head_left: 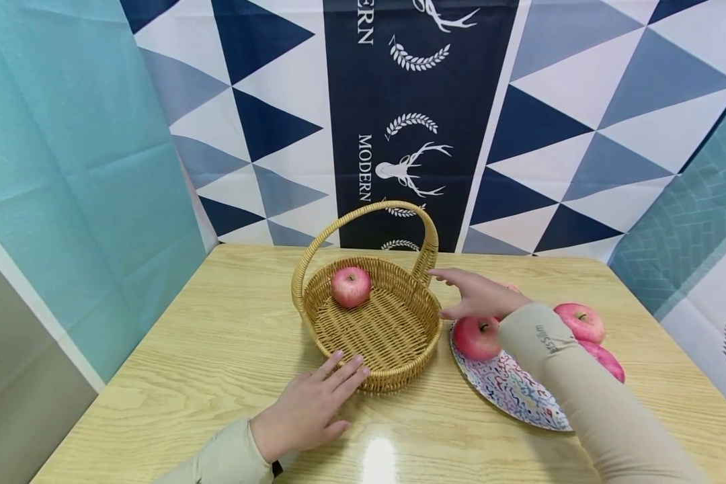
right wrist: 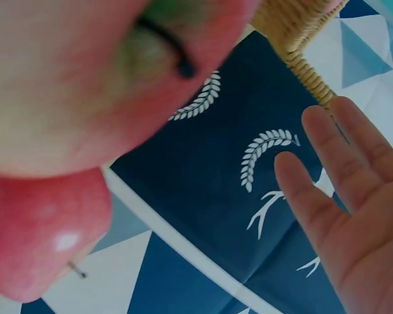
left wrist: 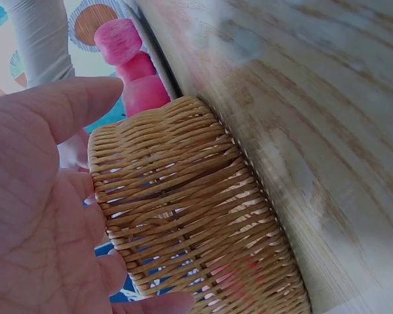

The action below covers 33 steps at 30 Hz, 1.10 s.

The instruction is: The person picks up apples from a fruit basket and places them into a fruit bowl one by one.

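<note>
A wicker basket (head_left: 375, 336) with a tall arched handle stands upright on the table. One red apple (head_left: 351, 287) lies inside it, toward the back left. My left hand (head_left: 308, 407) rests its extended fingers on the basket's front rim; in the left wrist view the thumb (left wrist: 95, 108) is spread beside the woven wall. Just right of the basket, near the handle's base, my right hand (head_left: 474, 294) reaches over the plate with fingers stretched out and nothing held. Below it sits an apple (head_left: 476, 338) on the patterned plate (head_left: 514, 396). The right wrist view shows the palm (right wrist: 380, 242) bare.
More apples (head_left: 579, 323) lie on the plate's right side, partly hidden by the right forearm. The wooden table (head_left: 218, 336) meets a patterned cloth backdrop (head_left: 399, 101) behind the basket. A teal panel (head_left: 85, 168) stands at the left.
</note>
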Each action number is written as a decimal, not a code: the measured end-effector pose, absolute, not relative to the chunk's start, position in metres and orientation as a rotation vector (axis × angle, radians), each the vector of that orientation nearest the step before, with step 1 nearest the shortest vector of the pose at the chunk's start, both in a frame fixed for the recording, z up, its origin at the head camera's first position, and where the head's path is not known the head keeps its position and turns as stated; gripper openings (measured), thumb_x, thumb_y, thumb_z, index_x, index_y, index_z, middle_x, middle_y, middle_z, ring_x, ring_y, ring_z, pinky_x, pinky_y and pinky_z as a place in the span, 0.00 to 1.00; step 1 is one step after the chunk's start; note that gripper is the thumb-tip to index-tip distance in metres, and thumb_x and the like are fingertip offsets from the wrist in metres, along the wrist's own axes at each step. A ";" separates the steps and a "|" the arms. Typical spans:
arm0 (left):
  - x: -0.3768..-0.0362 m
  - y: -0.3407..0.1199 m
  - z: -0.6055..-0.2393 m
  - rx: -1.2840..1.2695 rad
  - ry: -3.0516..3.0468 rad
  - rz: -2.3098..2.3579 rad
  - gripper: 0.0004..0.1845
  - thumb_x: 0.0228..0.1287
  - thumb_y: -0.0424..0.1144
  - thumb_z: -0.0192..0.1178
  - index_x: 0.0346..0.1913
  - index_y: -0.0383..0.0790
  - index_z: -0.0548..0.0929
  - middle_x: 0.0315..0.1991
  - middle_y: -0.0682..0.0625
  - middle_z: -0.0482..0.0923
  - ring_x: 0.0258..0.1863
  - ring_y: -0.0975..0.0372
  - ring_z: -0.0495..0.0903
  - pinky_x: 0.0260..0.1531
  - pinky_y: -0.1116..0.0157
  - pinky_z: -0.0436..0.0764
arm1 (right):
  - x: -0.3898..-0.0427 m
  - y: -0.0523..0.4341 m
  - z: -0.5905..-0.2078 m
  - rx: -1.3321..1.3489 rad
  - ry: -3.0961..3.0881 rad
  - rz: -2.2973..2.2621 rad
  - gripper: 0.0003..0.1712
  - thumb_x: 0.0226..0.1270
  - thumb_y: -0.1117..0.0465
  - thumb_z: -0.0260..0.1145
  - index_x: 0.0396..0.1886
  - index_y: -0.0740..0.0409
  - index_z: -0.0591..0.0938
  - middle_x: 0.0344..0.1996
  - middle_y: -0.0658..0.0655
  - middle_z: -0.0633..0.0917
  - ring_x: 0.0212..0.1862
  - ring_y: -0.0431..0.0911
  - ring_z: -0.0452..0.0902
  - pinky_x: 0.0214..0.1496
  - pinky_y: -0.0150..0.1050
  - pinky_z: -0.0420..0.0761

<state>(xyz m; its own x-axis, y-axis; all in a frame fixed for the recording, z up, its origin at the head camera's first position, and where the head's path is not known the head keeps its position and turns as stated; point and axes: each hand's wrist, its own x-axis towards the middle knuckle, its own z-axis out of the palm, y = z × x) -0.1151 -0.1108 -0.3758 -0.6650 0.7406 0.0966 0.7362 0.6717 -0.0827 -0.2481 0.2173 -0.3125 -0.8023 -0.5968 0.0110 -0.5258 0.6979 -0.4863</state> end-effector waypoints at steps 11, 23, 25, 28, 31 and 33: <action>-0.115 -0.110 -0.376 -1.221 -2.760 0.055 0.40 0.61 0.54 0.62 0.72 0.43 0.63 0.72 0.48 0.59 0.69 0.50 0.60 0.47 0.56 0.79 | -0.256 0.191 -0.306 -1.012 2.787 -0.626 0.42 0.56 0.52 0.70 0.68 0.64 0.68 0.63 0.68 0.71 0.62 0.64 0.67 0.60 0.60 0.68; -0.114 -0.111 -0.375 -1.210 -2.756 0.064 0.39 0.61 0.54 0.62 0.72 0.42 0.64 0.72 0.47 0.60 0.69 0.50 0.61 0.50 0.57 0.78 | -0.265 0.157 -0.303 -1.121 2.770 -0.578 0.41 0.54 0.52 0.68 0.67 0.64 0.69 0.61 0.68 0.73 0.62 0.61 0.69 0.59 0.58 0.70; -0.114 -0.111 -0.375 -1.211 -2.757 0.059 0.39 0.61 0.54 0.62 0.72 0.42 0.64 0.72 0.47 0.59 0.69 0.50 0.61 0.50 0.56 0.78 | -0.268 0.154 -0.303 -1.112 2.758 -0.590 0.41 0.55 0.52 0.68 0.68 0.63 0.69 0.62 0.67 0.72 0.63 0.61 0.68 0.60 0.58 0.69; -0.114 -0.111 -0.375 -1.211 -2.753 0.061 0.40 0.60 0.55 0.62 0.72 0.42 0.63 0.72 0.47 0.59 0.69 0.50 0.61 0.50 0.56 0.78 | -0.272 0.150 -0.303 -1.105 2.742 -0.646 0.41 0.56 0.53 0.68 0.68 0.63 0.68 0.63 0.67 0.71 0.62 0.61 0.68 0.60 0.57 0.70; -0.114 -0.110 -0.376 -1.210 -2.747 0.066 0.40 0.60 0.55 0.62 0.72 0.43 0.63 0.72 0.48 0.59 0.69 0.50 0.61 0.49 0.56 0.78 | -0.277 0.147 -0.303 -1.090 2.704 -0.737 0.41 0.57 0.55 0.68 0.69 0.65 0.66 0.64 0.68 0.70 0.58 0.62 0.72 0.57 0.56 0.73; -0.114 -0.110 -0.376 -1.208 -2.747 0.076 0.40 0.61 0.55 0.62 0.72 0.43 0.63 0.72 0.48 0.59 0.69 0.51 0.61 0.47 0.56 0.79 | -0.281 0.145 -0.303 -1.055 2.662 -0.797 0.42 0.57 0.56 0.68 0.69 0.66 0.65 0.65 0.70 0.69 0.56 0.64 0.74 0.56 0.56 0.74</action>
